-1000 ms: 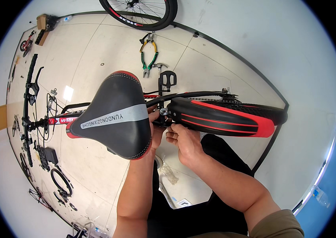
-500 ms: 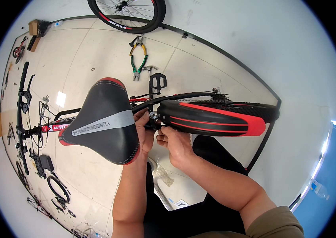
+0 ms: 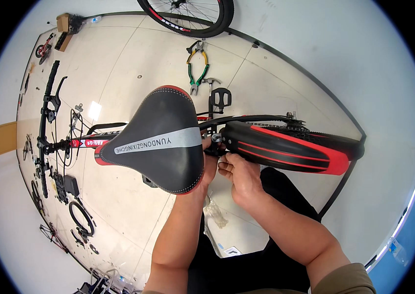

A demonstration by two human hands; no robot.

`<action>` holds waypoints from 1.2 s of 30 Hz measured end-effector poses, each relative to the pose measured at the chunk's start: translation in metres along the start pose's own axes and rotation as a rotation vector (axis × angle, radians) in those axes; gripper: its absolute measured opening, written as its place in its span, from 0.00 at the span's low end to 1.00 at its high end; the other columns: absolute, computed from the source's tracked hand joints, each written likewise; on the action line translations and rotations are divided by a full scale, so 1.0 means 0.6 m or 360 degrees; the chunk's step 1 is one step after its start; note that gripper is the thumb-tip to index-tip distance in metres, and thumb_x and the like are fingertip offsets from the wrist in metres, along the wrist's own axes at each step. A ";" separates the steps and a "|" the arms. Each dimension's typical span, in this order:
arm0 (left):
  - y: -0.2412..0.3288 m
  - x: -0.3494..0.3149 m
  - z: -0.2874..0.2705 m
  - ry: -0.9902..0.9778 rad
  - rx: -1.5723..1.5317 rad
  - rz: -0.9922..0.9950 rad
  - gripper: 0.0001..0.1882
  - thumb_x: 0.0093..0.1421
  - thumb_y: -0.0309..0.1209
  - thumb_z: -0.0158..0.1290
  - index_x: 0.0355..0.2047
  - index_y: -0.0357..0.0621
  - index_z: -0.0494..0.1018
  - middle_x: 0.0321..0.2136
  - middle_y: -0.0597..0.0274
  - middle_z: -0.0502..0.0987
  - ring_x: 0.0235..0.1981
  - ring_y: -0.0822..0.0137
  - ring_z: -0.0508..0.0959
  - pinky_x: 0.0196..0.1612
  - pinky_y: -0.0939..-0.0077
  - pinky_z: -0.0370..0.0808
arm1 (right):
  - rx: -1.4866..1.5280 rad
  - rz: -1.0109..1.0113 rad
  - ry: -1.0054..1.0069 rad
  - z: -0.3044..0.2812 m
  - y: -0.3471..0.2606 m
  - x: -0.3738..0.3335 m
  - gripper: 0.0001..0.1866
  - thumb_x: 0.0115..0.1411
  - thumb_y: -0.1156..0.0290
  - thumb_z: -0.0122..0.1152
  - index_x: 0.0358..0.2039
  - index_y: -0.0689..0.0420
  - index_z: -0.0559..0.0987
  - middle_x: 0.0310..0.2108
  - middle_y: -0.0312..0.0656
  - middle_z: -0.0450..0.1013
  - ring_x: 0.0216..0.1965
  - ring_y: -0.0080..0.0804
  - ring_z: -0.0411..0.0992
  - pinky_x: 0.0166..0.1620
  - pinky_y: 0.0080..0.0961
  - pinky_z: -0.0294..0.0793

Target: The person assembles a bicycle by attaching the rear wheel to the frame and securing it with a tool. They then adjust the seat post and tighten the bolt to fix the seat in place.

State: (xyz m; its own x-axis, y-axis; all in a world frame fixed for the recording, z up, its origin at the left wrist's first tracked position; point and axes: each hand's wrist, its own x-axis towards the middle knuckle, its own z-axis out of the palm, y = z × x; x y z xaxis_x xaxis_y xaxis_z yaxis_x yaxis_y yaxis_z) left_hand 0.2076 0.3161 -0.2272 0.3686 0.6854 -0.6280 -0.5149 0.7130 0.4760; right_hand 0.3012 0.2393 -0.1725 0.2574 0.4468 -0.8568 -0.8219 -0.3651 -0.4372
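saddle (image 3: 161,139) partly hides left fingers (image 3: 207,143) | right fingers (image 3: 226,166) curled beside fender (image 3: 276,153) | grips: cannot tell

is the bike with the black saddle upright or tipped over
Upright: the bike has its black saddle facing up at the camera, and its rear mudguard is seen from above.

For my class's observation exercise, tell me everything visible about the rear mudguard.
The rear mudguard is long, curved and black, apparently plastic, with a red side band, red rear end and thin red lines. It lies lengthwise over the rear wheel, behind the saddle. A silvery fitting sits at its front end. The right hand is near there; contact is unclear.
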 end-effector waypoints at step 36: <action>0.003 0.013 -0.009 0.0133 0.0146 -0.0068 0.18 0.68 0.22 0.48 0.58 0.41 0.68 0.41 0.57 0.77 0.36 0.63 0.75 0.42 0.60 0.76 | -0.0020 -0.0002 -0.0017 -0.001 0.001 0.002 0.05 0.66 0.70 0.56 0.37 0.57 0.77 0.34 0.37 0.75 0.35 0.28 0.75 0.42 0.30 0.77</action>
State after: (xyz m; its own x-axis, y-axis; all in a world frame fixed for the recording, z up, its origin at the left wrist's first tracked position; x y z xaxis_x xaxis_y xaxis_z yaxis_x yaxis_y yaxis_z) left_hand 0.2051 0.3220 -0.2346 0.3211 0.6420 -0.6962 -0.4254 0.7546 0.4996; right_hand 0.3015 0.2388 -0.1738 0.2528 0.4561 -0.8533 -0.8150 -0.3749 -0.4419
